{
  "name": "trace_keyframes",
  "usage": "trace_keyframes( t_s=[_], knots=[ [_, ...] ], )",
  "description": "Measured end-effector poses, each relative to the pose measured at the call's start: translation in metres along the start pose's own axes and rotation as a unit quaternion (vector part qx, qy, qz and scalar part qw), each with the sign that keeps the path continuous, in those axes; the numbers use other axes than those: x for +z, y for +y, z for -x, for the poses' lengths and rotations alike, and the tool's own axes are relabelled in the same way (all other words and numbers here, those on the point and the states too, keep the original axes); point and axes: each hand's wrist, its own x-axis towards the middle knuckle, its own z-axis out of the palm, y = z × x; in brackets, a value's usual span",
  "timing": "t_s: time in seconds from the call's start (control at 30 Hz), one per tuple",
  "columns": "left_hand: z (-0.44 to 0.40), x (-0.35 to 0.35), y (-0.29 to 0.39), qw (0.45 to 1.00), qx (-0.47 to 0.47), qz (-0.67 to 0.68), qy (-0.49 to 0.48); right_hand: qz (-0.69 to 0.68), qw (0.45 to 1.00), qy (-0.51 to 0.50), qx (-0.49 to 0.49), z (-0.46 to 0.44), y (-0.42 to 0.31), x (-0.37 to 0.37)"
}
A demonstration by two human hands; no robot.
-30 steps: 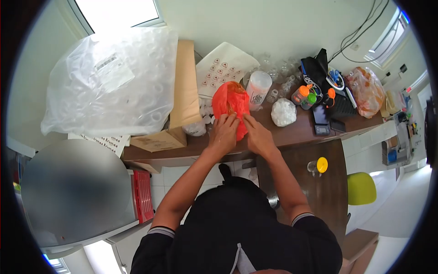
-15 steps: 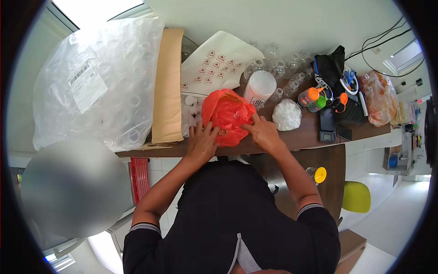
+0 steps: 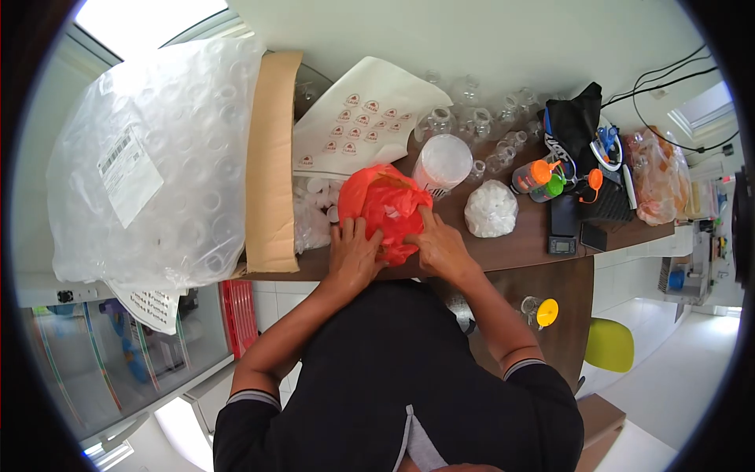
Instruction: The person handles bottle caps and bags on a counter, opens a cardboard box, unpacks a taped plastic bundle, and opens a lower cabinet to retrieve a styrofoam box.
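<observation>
A red plastic bag sits crumpled on the brown table near its front edge, its top partly open. My left hand is closed on the bag's near left side, fingers bent against the plastic. On the near right side, my right hand pinches the bag's edge. What the bag contains is hidden by its folds. Just behind it stands a clear plastic tub with a whitish lid. To the left lies a clear bag of white caps, and to the right a white bundled bag.
A large bag of clear bottles and a cardboard box fill the left. Loose clear bottles stand at the back. Orange-capped and green-capped bottles are at right. A yellow-lidded jar stands on a lower table.
The red bag is bunched narrower between my hands. The whole view has shifted slightly. A grey blur at lower left is gone, and a glass-fronted cabinet shows there.
</observation>
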Motion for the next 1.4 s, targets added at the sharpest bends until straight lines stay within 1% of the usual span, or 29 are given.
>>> trace_keyframes(
  t_s=[0.03,0.13,0.2,0.23,0.3,0.33,0.4,0.5,0.6,0.63,0.73,0.8,0.87,0.93,1.03,1.13,1.23,1.33,1.4],
  knots=[
    [0.001,0.001,0.0,1.0,-0.001,0.006,0.005,0.001,1.0,-0.004,0.002,0.0,-0.002,-0.003],
    [0.005,-0.021,0.005,0.992,0.042,0.115,0.029,0.006,1.0,-0.011,0.017,0.004,0.0,-0.008],
    [0.004,-0.025,0.001,0.971,0.095,0.211,0.054,0.006,0.999,-0.009,0.036,0.008,0.01,-0.002],
    [0.004,-0.026,0.0,0.957,0.119,0.258,0.065,0.001,0.999,0.01,0.04,0.011,0.012,-0.003],
    [0.009,-0.027,0.0,0.943,0.099,0.307,0.084,-0.012,0.998,0.047,0.043,0.017,0.017,-0.008],
    [0.011,-0.027,-0.001,0.935,0.086,0.331,0.093,-0.023,0.998,0.049,0.037,0.02,0.016,-0.014],
    [0.014,-0.024,-0.004,0.927,0.066,0.357,0.094,-0.046,0.997,0.051,0.02,0.023,0.01,-0.037],
    [0.014,-0.024,-0.005,0.922,0.057,0.371,0.092,-0.105,0.986,0.131,0.009,0.02,0.004,-0.069],
    [0.013,-0.026,-0.005,0.929,0.076,0.351,0.088,-0.223,0.964,0.13,0.06,0.006,-0.005,-0.117],
    [0.013,-0.027,-0.004,0.932,0.083,0.341,0.088,-0.244,0.952,0.184,0.02,-0.006,-0.004,-0.127],
    [0.014,-0.02,-0.007,0.929,0.097,0.349,0.082,-0.244,0.947,0.206,-0.02,-0.059,-0.007,-0.168],
    [0.015,-0.019,-0.006,0.929,0.109,0.343,0.085,-0.195,0.961,0.178,-0.087,-0.116,0.001,-0.181],
    [0.016,-0.016,-0.005,0.931,0.113,0.338,0.083,-0.08,0.973,0.139,-0.168,-0.185,0.018,-0.174],
    [0.018,-0.012,-0.004,0.934,0.107,0.333,0.074,-0.025,0.976,0.123,-0.181,-0.244,0.026,-0.157],
    [0.023,-0.014,-0.001,0.931,0.099,0.342,0.075,0.141,0.966,0.145,-0.159,-0.292,0.032,-0.135],
    [0.028,-0.008,-0.002,0.932,0.081,0.345,0.076,0.166,0.964,0.099,-0.185,-0.308,0.044,-0.115],
    [0.032,-0.004,-0.004,0.931,0.066,0.352,0.075,0.193,0.969,-0.037,-0.148,-0.286,0.025,-0.134],
    [0.033,-0.001,-0.005,0.927,0.042,0.368,0.057,0.18,0.961,-0.062,-0.2,-0.243,0.019,-0.138],
    [0.031,0.003,-0.007,0.929,0.045,0.364,0.058,0.177,0.956,-0.094,-0.213,-0.219,0.014,-0.139]
  ],
)
